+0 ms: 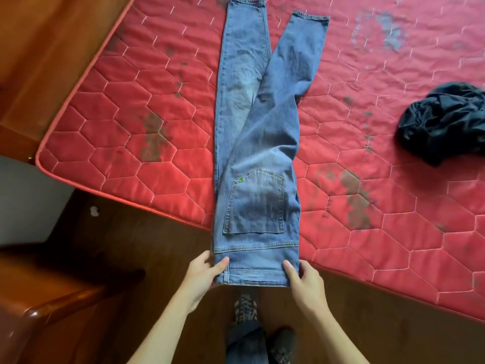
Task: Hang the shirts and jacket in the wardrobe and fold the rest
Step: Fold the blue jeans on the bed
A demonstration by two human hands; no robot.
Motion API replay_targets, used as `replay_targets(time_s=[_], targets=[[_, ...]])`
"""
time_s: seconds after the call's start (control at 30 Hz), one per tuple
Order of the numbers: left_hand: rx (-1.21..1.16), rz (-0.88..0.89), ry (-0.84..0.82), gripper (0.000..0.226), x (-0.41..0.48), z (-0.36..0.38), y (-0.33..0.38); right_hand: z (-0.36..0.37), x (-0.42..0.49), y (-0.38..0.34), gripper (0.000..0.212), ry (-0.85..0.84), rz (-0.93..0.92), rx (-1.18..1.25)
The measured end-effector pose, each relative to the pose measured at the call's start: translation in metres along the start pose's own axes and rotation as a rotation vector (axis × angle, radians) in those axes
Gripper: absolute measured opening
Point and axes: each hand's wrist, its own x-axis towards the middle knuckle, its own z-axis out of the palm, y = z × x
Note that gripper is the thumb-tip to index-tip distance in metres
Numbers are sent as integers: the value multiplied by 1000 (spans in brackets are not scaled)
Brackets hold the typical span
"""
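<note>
Nearest the camera, the person's patterned shoes (245, 308) are standing on the dark wooden floor (157, 245). Just above them, the left hand (204, 271) is pinching the left corner of the waistband of a pair of blue jeans (257, 153), thumb lying on top of the denim and fingers curling underneath. The right hand (304, 277) is gripping the opposite corner in the same way.

The jeans are lying folded lengthwise, one leg over the other, with a back pocket (256, 203) facing up. The waistband end is reaching past the near edge of the red quilted mattress (131, 101) while the rest is resting on it. Farther off, the two legs are splaying apart, the hems pointing toward the far side of the bed. Well off to the right, a crumpled black garment (441, 124) is sitting on the mattress, apart from the jeans.
</note>
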Motion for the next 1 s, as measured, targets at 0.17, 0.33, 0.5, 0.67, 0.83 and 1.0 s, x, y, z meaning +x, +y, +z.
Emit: replay_targets(time_s=[0.17, 0.33, 0.5, 0.67, 0.83, 1.0], targets=[[626, 93, 315, 52, 7, 21, 13, 2, 13, -4, 26, -51, 104, -87], [657, 343, 521, 45, 14, 34, 76, -25, 39, -44, 42, 25, 59, -25], [653, 411, 397, 34, 44, 43, 151, -49, 87, -99, 50, 19, 39, 73], [667, 388, 364, 42, 86, 66, 212, -63, 151, -150, 59, -6, 8, 149], [504, 178, 290, 50, 149, 86, 267, -80, 217, -198, 52, -87, 12, 242], [419, 140, 345, 48, 201, 109, 320, -84, 282, -238, 44, -155, 101, 419]])
